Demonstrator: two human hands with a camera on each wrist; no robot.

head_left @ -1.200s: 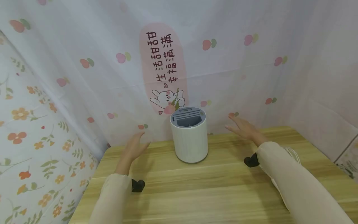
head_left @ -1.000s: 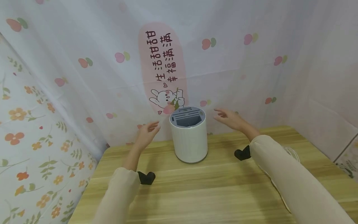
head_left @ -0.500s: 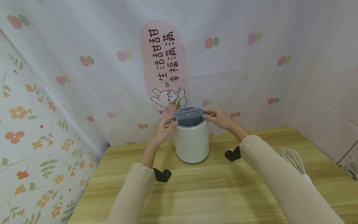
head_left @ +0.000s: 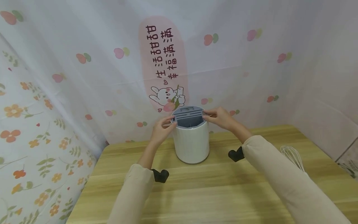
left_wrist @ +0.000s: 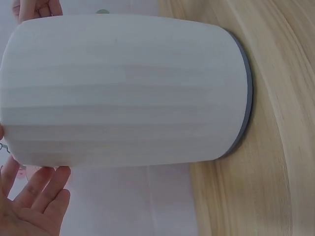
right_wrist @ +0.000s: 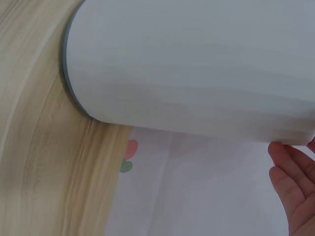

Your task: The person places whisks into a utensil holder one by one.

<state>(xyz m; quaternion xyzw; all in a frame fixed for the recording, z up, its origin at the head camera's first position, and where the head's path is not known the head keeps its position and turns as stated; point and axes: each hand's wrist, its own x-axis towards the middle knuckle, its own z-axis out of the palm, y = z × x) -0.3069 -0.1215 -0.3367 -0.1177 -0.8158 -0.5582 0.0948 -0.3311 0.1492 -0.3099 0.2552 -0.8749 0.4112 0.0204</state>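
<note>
A white, round utensil holder (head_left: 191,146) stands upright on the wooden table, its grey slotted insert (head_left: 189,114) filling the top with one large opening toward me. At the left of the rim, my left hand (head_left: 162,130) grips the holder's upper edge between thumb and fingers. Opposite it, my right hand (head_left: 222,119) pinches the right edge in the same manner. In the left wrist view the ribbed wall (left_wrist: 123,93) shows, with left fingers (left_wrist: 49,191) against its outside. The right wrist view has right fingers (right_wrist: 290,172) at the outer wall near the top.
A wire whisk (head_left: 293,157) lies on the wooden table (head_left: 195,196) to the right, partly behind my right sleeve. Close behind the holder hangs a pale printed curtain (head_left: 237,81). A flowered cloth (head_left: 42,149) hangs along the left side.
Both hands have come inward from either side of the utensil holder and taken hold of its rim. Over the last half second they have stayed there, and the holder stands where it was.
</note>
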